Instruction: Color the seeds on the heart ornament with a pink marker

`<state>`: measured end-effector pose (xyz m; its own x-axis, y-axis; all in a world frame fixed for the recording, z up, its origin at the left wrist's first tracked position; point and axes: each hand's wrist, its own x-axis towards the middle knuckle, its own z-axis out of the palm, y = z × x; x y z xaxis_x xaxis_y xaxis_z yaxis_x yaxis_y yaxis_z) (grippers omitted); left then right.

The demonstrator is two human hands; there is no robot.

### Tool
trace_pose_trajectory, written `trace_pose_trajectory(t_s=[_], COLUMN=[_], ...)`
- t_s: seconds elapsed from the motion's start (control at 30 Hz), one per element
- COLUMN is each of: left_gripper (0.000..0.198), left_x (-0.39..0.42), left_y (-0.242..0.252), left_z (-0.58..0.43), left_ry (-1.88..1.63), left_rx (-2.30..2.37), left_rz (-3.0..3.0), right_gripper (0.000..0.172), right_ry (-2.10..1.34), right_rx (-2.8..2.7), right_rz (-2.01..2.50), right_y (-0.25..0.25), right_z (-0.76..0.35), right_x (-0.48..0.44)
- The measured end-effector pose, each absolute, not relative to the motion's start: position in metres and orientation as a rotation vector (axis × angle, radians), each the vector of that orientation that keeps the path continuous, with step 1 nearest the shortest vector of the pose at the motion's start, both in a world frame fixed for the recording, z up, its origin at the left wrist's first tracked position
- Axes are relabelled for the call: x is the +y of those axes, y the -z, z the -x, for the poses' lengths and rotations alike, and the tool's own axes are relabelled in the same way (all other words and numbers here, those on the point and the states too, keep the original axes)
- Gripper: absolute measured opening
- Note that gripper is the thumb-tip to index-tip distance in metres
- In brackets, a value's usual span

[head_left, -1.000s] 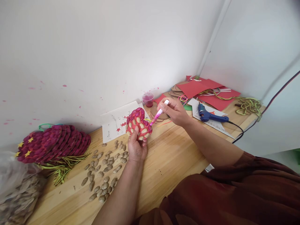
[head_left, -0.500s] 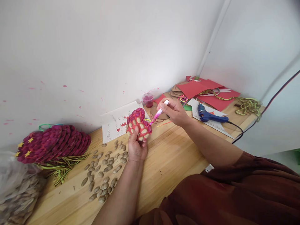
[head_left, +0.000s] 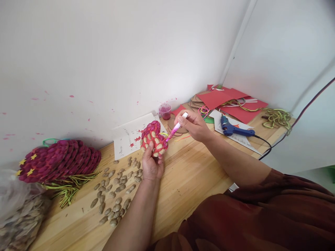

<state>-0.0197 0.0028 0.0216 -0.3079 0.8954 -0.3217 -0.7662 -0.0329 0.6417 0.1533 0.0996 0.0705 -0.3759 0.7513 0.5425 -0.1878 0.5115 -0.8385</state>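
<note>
In my left hand [head_left: 153, 167] is a red craft piece [head_left: 152, 141] covered with glued-on peanut shells. Its upper and right shells are wet magenta; those toward the lower left stay pale. My thumb lies across its lower face, the other fingers behind. My right hand [head_left: 193, 125] pinches a paintbrush [head_left: 176, 128] with a white, pink-stained handle, its tip touching the right edge of the piece. A yellow-green cord shows behind the piece. Loose peanuts [head_left: 120, 188] are scattered on the table left of my left forearm.
A cup of magenta paint [head_left: 165, 112] stands by the wall. Finished-looking magenta pieces [head_left: 65, 158] with yellow stars and a bag of peanuts [head_left: 21, 216] sit left. On the right are a blue glue gun [head_left: 237, 130] with its cable, red sheets [head_left: 222, 99] and tangled cord [head_left: 277, 118].
The craft piece has tilted slightly and shifted a little left in my left hand. The brush tip stays at its right edge, a little lower and further left.
</note>
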Motion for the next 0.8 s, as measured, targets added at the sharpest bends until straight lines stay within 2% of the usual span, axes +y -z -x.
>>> trace_pose_trajectory(t_s=[0.43,0.8], left_gripper=[0.031,0.03], left_x=[0.0028,0.0025], left_y=[-0.0221,-0.021], left_z=[0.0199,0.0206], left_ry=[-1.665,-1.668], left_rx=[0.906,0.904], left_rz=[-0.182,-0.201], right_gripper=[0.048,0.049], right_ry=[-0.974,-1.031], right_rx=[-1.675,-1.646], right_rz=[0.494,0.489], right_y=[-0.0722,-0.0729], right_z=[-0.1526,-0.1518], right_x=[0.0969,0.0957])
